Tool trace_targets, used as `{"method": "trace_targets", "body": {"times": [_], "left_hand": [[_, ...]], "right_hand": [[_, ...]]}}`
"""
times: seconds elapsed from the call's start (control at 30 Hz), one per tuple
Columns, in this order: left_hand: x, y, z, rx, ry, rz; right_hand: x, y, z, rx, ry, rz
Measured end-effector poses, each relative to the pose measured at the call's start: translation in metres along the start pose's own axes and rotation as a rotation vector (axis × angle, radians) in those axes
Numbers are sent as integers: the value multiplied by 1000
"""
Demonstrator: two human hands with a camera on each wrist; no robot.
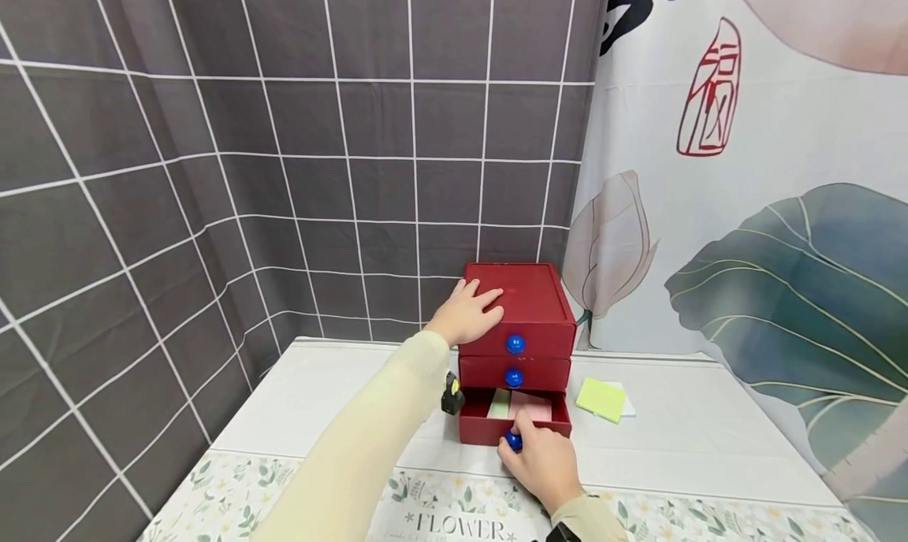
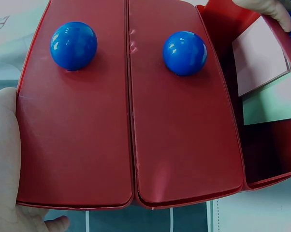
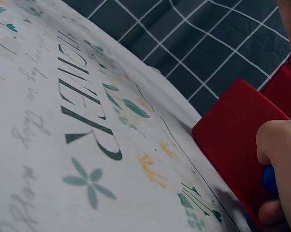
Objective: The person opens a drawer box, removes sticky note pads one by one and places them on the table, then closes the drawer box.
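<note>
A red three-drawer box [image 1: 521, 294] with blue round knobs stands against the back wall. My left hand [image 1: 468, 313] rests on its top and left edge, fingers spread. At the bottom drawer [image 1: 478, 432], which is pulled out, my right hand [image 1: 542, 457] grips the blue knob [image 1: 514, 440] between thumb and fingers. Inside that drawer lie a pink paper pad [image 2: 261, 55] and a pale green paper pad [image 2: 271, 101]. The upper two drawers are closed; their knobs [image 2: 74, 46] show in the left wrist view.
Right of the box lie a yellow-green sticky note pad [image 1: 600, 400] and a white one [image 1: 628, 404], partly under it. A flower-print cloth [image 1: 454, 503] covers the table's front. Grey gridded cloth [image 1: 369, 172] hangs behind and at the left.
</note>
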State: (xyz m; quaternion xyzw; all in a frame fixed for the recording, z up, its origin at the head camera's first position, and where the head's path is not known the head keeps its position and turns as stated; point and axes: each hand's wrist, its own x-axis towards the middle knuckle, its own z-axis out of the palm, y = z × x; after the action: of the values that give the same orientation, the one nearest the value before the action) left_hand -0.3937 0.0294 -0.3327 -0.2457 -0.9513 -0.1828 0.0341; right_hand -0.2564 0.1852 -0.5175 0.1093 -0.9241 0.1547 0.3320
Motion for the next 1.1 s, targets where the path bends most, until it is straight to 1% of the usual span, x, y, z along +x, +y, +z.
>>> {"method": "trace_targets", "body": {"times": [0.13,0.27,0.33,0.5,0.67,0.8,0.97,1.1], "left_hand": [[2,0,1,5,-1,4],[1,-1,0,1,-3,7],[1,-1,-1,4,-4,7],[-1,1,-3,12,7,19],[-3,2,-2,7,3,13],[-2,1,-1,5,-2,10],[-2,1,-1,7,-3,8],[-3,2,-2,2,0,13]], "right_hand": [[-2,-1,-3,-6,-5,-4],[-5,-4,-5,-9,-27,-3],[-6,-5,-6,-7,-36,-2],[-10,-7,-9,-22,-31,-8],[-15,-11,-14,-29,-43,-17],[-18,-14,-16,-35,-71,-9],[-22,-16,-20,-27,-148,11],[-25,-17,-24,-23,-164,9]]}}
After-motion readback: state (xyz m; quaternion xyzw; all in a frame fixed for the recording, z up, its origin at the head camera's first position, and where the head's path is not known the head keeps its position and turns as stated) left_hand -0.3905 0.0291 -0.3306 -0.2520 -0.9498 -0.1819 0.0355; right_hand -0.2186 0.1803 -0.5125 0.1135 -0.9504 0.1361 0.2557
